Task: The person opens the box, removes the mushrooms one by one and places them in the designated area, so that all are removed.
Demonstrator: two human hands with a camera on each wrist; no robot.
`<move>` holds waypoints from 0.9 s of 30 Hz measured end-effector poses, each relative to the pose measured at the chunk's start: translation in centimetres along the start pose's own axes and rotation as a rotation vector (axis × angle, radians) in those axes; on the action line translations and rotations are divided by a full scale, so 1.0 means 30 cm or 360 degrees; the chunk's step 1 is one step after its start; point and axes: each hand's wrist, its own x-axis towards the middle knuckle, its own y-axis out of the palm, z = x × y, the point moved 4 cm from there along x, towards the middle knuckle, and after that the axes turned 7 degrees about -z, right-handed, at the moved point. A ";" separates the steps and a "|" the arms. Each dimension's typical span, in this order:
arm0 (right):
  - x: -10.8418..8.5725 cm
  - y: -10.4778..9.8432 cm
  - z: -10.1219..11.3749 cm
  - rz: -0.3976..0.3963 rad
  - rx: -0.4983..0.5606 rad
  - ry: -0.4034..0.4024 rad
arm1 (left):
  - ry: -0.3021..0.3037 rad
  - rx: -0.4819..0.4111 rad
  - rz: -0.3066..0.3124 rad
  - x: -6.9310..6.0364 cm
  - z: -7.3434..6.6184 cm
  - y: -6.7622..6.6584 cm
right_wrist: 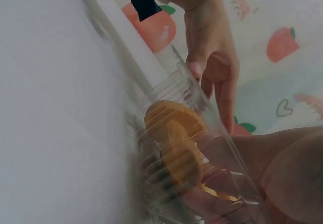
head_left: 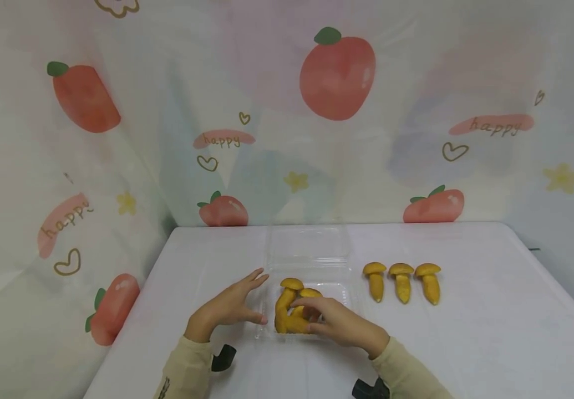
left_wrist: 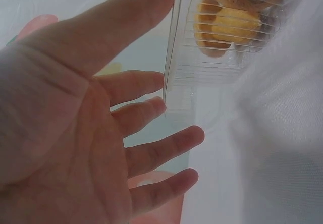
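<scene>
Booth-like place: fruit-print sheeting (head_left: 272,100) behind white table (head_left: 496,321).

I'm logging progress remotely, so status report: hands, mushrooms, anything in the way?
Left hand spread beside clear container; right hand inside, grip unclear. Some mushrooms inside, three more on table. Lid folded back, no obstruction seen.

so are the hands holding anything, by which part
The right hand is among mushrooms in the clear box; whether it grips one, and where, is unclear. The left hand holds nothing.

yellow mushrooms (head_left: 284,306) sat clustered in a clear plastic container (head_left: 340,293), its lid (head_left: 308,245) lay open behind, three more mushrooms (head_left: 402,286) lay rowed rightward
</scene>
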 end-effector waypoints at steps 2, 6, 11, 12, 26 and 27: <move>0.007 0.004 -0.007 0.0010 0.0006 0.0007 | 0.0009 -0.0002 0.0000 -0.002 -0.002 0.000; 0.014 0.012 -0.020 0.0013 0.0012 -0.0002 | 0.0012 0.0013 -0.0008 -0.007 -0.001 0.000; 0.018 0.020 -0.031 0.0027 0.0062 0.0035 | 0.0026 0.0017 -0.0015 -0.007 -0.003 0.000; 0.019 0.021 -0.032 0.0028 0.0072 0.0037 | 0.0031 0.0011 -0.0017 -0.006 -0.004 0.000; 0.012 0.016 -0.045 0.0085 0.0042 -0.0034 | 0.0079 -0.0012 -0.0022 -0.003 -0.003 -0.001; 0.010 0.012 -0.043 0.0086 0.0037 -0.0047 | 0.0074 -0.0011 -0.0022 -0.003 -0.003 -0.001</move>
